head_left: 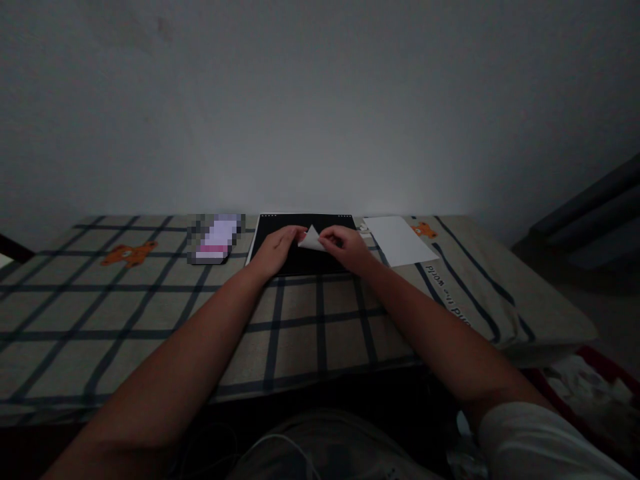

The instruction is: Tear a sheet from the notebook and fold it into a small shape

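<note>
Counted on one cloth-covered worktop [545, 327]: one small folded triangle of white paper [312, 236], one flat black rectangular pad [280, 223], one loose sheet of plain white paper [401, 241] and one smartphone with a pale, pixelated screen [219, 233]. Two orange bear prints [129, 254] [426, 230] show on the single beige, navy-checked cloth [150, 317], with one red-rimmed container [613, 365] at lower right.

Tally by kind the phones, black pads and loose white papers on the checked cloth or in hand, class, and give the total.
Phone: 1
Black pad: 1
Loose white papers: 2 (folded piece and flat sheet)
Total: 4
</note>
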Demonstrator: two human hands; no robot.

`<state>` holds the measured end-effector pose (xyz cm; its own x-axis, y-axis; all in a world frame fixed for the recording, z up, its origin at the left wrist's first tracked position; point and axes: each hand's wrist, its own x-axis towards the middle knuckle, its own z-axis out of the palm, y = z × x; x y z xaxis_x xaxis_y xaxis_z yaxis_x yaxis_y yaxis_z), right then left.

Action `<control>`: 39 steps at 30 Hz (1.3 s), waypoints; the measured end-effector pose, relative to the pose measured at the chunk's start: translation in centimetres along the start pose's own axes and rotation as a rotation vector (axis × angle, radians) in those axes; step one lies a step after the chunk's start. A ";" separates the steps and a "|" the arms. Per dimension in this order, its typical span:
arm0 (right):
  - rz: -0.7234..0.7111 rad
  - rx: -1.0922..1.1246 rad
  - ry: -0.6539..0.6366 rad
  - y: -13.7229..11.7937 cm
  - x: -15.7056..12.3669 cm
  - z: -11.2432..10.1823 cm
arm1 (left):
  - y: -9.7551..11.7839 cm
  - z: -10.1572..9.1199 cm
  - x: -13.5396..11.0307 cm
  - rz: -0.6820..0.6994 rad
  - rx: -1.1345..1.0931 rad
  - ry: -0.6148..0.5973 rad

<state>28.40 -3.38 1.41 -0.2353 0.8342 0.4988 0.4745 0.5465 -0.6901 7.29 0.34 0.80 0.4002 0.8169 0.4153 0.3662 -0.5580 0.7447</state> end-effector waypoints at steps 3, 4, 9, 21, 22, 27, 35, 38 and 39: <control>0.154 0.175 0.206 0.3 0.3 -0.5 | 0.6 -0.2 -0.2 0.040 0.123 -0.010; 0.192 0.237 0.247 0.4 0.5 -0.6 | 0.8 -0.2 -0.3 0.049 0.157 -0.014; 0.308 0.460 0.295 0.8 1.1 -0.9 | 1.2 0.0 -0.4 -0.049 0.075 0.063; 0.416 0.518 0.000 2.3 0.9 -0.2 | 0.1 0.2 0.4 -0.263 -0.170 0.311; 0.423 0.516 0.006 2.3 0.9 -0.3 | 0.0 0.2 0.5 -0.253 -0.171 0.302; 0.430 0.491 0.034 2.2 0.9 -0.6 | -0.3 0.4 0.4 -0.185 -0.158 0.164; 0.394 0.435 0.034 1.9 0.7 -0.7 | 0.5 0.7 -0.2 -0.103 -0.181 -0.091; 0.377 0.427 0.033 1.7 0.7 -0.7 | 0.8 0.7 -0.3 -0.092 -0.249 -0.150; 0.375 0.421 0.039 1.7 0.7 -0.7 | 0.8 0.7 -0.3 -0.092 -0.261 -0.153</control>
<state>29.66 -1.94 0.99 -0.0800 0.9780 0.1928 0.1385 0.2024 -0.9695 8.10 -0.48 0.92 0.5046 0.8198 0.2707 0.1872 -0.4100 0.8927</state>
